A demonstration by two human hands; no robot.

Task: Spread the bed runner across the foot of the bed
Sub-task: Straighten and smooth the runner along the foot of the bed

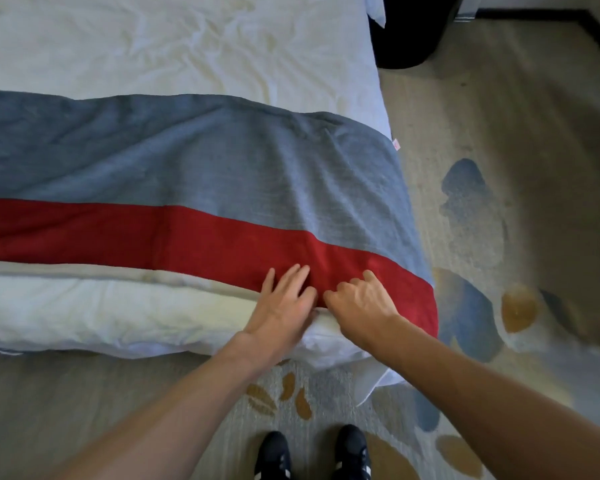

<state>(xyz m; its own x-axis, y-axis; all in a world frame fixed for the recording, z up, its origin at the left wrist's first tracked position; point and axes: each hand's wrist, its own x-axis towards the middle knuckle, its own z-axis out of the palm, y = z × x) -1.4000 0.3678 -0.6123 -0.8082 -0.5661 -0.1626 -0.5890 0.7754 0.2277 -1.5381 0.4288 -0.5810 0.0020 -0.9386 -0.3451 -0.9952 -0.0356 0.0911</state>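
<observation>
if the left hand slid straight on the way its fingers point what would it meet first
The left hand lies flat on the red stripe of the bed runner, fingers pointing up the bed. Straight on it would probably meet the runner's grey band first, then the white sheet; no obstacle shows.

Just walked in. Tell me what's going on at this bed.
A person stands at the foot of the bed, laying out a grey and red bed runner. It lies across the bed and drapes over the right-hand edge, with some wrinkles near that end. The left hand rests flat on the red band's near edge. The right hand beside it curls its fingers into the fabric.
</observation>
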